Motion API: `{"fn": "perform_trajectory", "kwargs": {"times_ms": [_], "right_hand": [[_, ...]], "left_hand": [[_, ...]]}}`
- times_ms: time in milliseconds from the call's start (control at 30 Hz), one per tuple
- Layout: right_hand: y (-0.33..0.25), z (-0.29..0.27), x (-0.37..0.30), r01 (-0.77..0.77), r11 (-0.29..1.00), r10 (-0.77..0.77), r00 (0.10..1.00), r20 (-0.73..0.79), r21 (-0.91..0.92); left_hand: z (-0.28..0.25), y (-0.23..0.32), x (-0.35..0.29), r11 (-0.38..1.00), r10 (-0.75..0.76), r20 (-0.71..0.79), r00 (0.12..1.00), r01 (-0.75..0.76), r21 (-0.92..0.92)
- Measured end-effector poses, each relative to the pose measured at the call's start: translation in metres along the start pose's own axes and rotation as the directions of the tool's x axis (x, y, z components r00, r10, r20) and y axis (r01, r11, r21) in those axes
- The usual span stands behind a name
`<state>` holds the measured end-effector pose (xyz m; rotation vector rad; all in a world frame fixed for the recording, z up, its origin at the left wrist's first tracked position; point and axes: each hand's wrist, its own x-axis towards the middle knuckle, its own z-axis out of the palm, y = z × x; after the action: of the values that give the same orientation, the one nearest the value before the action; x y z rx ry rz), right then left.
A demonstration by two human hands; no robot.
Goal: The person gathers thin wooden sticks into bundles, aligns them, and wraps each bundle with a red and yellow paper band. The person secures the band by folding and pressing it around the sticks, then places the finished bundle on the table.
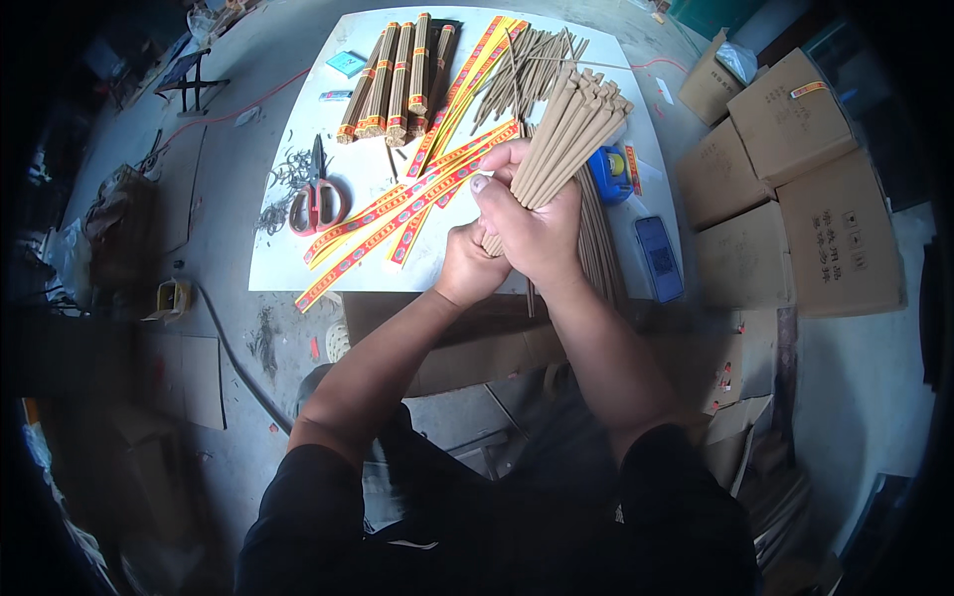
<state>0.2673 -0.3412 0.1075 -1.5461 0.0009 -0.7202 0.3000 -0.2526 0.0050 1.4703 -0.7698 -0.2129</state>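
Both hands are closed around a thick bundle of brown incense sticks [571, 134] held over the table's near edge. The sticks tilt up to the right, their upper ends fanned out unevenly. My right hand [545, 226] wraps the middle of the bundle, thumb pointing up along the left side. Below and left of it, my left hand [471, 266] grips around the lower end, most of its fingers hidden. Red-and-yellow printed paper strips [345, 262] lie crossed just left of the hands. More long brown sticks [598, 248] lie beneath the right wrist.
On the white table [283, 263] are wrapped stick bundles [399, 84], loose sticks [527, 74], scissors [317, 164], dark scraps [283, 184], a blue tape dispenser [611, 179] and a phone [658, 260]. Cardboard boxes [835, 223] are stacked at the right; a hose [234, 348] crosses the floor.
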Motion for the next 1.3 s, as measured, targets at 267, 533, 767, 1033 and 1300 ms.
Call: {"fn": "perform_trajectory", "kwargs": {"times_ms": [267,533,767,1033,1300], "right_hand": [[-0.022,-0.048,0.019,-0.406,0.733,0.189,0.893,0.409,0.547],[-0.024,-0.011,0.006,-0.102,0.993,0.093,0.986,0.138,0.059],[-0.007,-0.012,0.001,-0.029,0.997,0.020,0.993,0.116,0.078],[-0.009,-0.058,0.021,-0.354,0.759,0.142,0.909,0.392,0.547],[-0.048,-0.025,0.006,-0.057,0.984,0.047,0.997,0.060,0.172]], "left_hand": [[-0.004,0.056,0.022,0.888,-0.318,0.478,0.819,0.434,-0.154],[0.008,0.022,0.013,1.000,0.013,-0.048,0.999,-0.014,-0.020],[0.010,0.008,0.010,0.999,0.040,-0.043,0.998,-0.041,-0.017],[-0.006,0.062,0.027,0.864,-0.402,0.528,0.748,0.500,-0.050],[0.015,0.058,0.017,0.994,0.013,0.011,1.000,-0.014,0.105]]}}
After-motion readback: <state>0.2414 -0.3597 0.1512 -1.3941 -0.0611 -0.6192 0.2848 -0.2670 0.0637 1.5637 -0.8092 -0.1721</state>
